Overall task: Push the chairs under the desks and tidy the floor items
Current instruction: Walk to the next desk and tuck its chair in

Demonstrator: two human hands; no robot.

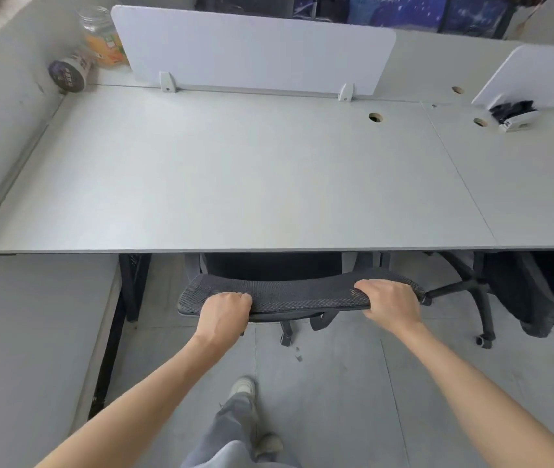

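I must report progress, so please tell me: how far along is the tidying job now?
Done: the neighbouring chair looks tucked under the right desk. In hand: both hands, left and right, grip the mesh chair back, its seat already under the desk. Left: small scraps lie on the floor.

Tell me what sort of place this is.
Most likely a shared office: grey desks joined side by side, white privacy dividers clamped along their back edge, cable holes in the tops, and mesh-backed swivel chairs on castors.

Soft, even daylight here, I see faint shadow under the desk (235, 184); edges bow outward, corners slightly blurred.
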